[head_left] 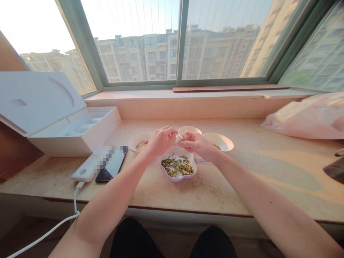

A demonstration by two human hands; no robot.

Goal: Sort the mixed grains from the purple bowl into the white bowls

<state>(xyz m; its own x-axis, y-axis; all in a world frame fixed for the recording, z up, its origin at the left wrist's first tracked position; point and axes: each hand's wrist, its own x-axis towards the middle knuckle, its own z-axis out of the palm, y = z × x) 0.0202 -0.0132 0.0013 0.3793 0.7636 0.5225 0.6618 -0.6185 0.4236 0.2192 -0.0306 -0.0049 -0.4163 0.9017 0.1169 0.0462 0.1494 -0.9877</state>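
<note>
My left hand (162,140) and my right hand (195,143) are held close together over the back of a flower-shaped bowl with a lilac outside (179,178). Mixed green beans and tan, larger beans or seeds (177,165) lie spread in that bowl. Both hands are closed, fingertips pinched together; whatever they hold is too small to make out. Behind them stands a white bowl (189,128), its contents hidden by my fingers. To the left, another white bowl (132,144) contains tan and reddish bits. A third white bowl (228,143), on the right, has some green beans in it.
An open white box (99,125) sits at the left of the stone ledge (158,193). Before it lie a phone (107,174) and a white power bank (84,171) with a cable (75,197). A plastic bag (309,116) is at the right, below the windows.
</note>
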